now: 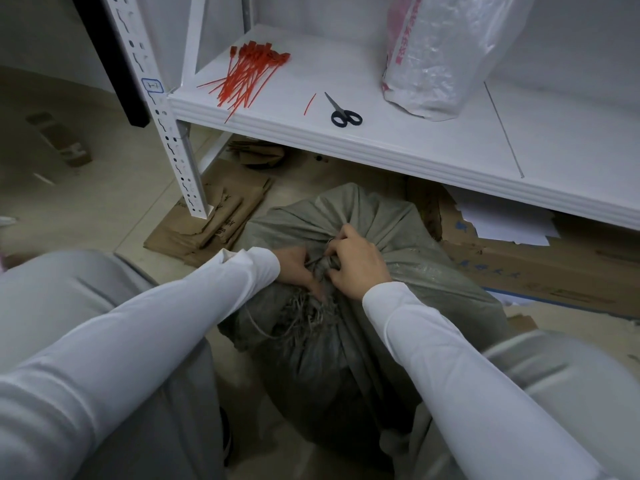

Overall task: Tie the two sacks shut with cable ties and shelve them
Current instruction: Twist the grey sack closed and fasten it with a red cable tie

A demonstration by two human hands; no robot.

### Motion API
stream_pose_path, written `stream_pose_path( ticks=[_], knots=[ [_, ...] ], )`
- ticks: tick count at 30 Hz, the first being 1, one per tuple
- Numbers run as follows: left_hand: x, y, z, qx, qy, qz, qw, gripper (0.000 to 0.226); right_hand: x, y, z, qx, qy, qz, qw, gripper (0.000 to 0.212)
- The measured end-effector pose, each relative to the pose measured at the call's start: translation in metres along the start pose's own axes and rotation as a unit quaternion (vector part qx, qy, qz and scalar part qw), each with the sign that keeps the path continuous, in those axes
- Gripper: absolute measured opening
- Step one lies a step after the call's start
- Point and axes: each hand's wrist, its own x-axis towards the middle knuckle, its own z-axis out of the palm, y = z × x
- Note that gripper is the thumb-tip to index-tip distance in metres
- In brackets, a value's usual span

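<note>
Grey woven sack [381,341] sits on the floor [104,174] below the shelf [346,147]. Left hand [298,268] and right hand [356,265] both clench its bunched neck; no tie visible there. White plastic sack [440,53] already shelved near scissors [343,110] and red cable ties [247,76]; grey one apparently left to tie and shelve.
</note>
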Motion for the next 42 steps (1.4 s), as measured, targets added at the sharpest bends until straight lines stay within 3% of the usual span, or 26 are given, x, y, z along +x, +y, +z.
stream_pose_path(
  ticks=[3, 6, 9, 13, 17, 21, 25, 27, 30, 35, 39, 42],
  knots=[
    [0.004, 0.001, 0.015, 0.092, 0.068, 0.008, 0.993, 0.052, 0.001, 0.002, -0.005, 0.045, 0.017, 0.019, 0.999, 0.026],
    [-0.004, 0.009, 0.015, 0.278, 0.233, 0.044, 0.931, 0.019, 0.004, 0.005, -0.009, 0.083, 0.035, 0.045, 0.995, 0.027],
    [-0.004, 0.011, 0.010, 0.391, 0.291, 0.079, 0.870, 0.027, 0.007, 0.010, -0.016, 0.100, 0.027, 0.048, 0.994, 0.034],
    [-0.002, 0.010, 0.018, 0.451, 0.299, 0.120, 0.833, 0.033, 0.009, 0.014, -0.027, 0.016, -0.065, -0.025, 0.997, 0.063],
    [-0.005, 0.014, 0.020, 0.475, 0.290, 0.141, 0.819, 0.035, 0.010, 0.008, -0.028, -0.104, -0.056, -0.050, 0.992, 0.046],
    [-0.009, 0.016, 0.018, 0.444, 0.261, 0.125, 0.848, 0.033, 0.008, 0.000, -0.019, -0.149, -0.026, -0.052, 0.987, 0.031],
    [-0.013, 0.014, -0.005, 0.274, 0.119, 0.107, 0.948, 0.048, 0.002, -0.002, -0.008, -0.162, -0.008, -0.071, 0.984, 0.026],
    [-0.013, 0.010, -0.023, 0.143, 0.053, 0.095, 0.984, 0.033, -0.002, -0.003, -0.004, -0.167, 0.000, -0.071, 0.983, 0.026],
    [-0.009, 0.000, -0.041, 0.080, 0.049, 0.110, 0.989, 0.004, -0.006, -0.001, 0.002, -0.169, 0.022, -0.074, 0.983, 0.026],
    [0.004, 0.000, -0.024, 0.054, -0.003, 0.117, 0.992, 0.031, -0.014, -0.001, 0.008, -0.164, 0.051, -0.105, 0.980, 0.039],
    [0.008, 0.003, -0.004, 0.062, -0.004, 0.112, 0.992, 0.077, -0.015, 0.003, 0.009, -0.152, 0.066, -0.108, 0.980, 0.046],
    [0.011, 0.005, 0.005, 0.135, 0.044, 0.106, 0.984, 0.073, -0.013, 0.005, 0.005, -0.145, 0.048, -0.108, 0.982, 0.038]
  ],
)
